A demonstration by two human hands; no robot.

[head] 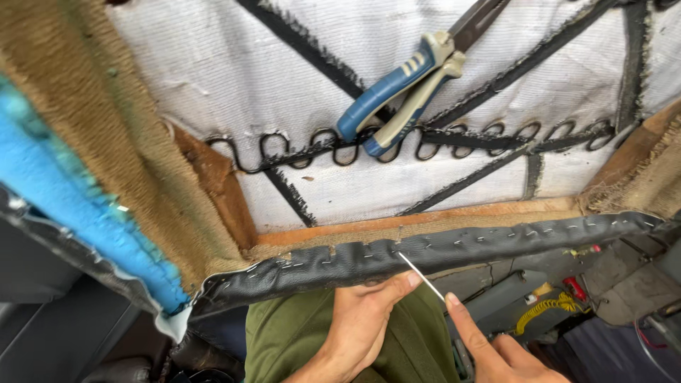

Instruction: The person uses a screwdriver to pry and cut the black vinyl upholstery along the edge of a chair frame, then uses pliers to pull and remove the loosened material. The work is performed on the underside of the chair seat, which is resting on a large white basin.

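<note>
An upturned seat frame shows white webbing fabric point(213, 71), a zigzag metal spring point(298, 152) and a wooden rail point(425, 216). Black vinyl point(440, 252) is folded over the rail's near edge and stapled along it. My left hand point(362, 319) grips the vinyl's lower edge from beneath, thumb up by the staples. My right hand point(496, 347) holds a thin metal rod tool point(422, 276), its index finger laid along the shaft and its tip touching the vinyl at a staple. Blue-handled pliers point(401, 92) lie on the webbing above the spring.
Blue foam point(78, 206) and brown burlap point(106, 120) wrap the frame's left side. A coiled yellow cord point(543, 308) and a red-handled tool point(574, 287) lie on the floor at lower right. My green trousers point(291, 337) are just below the frame.
</note>
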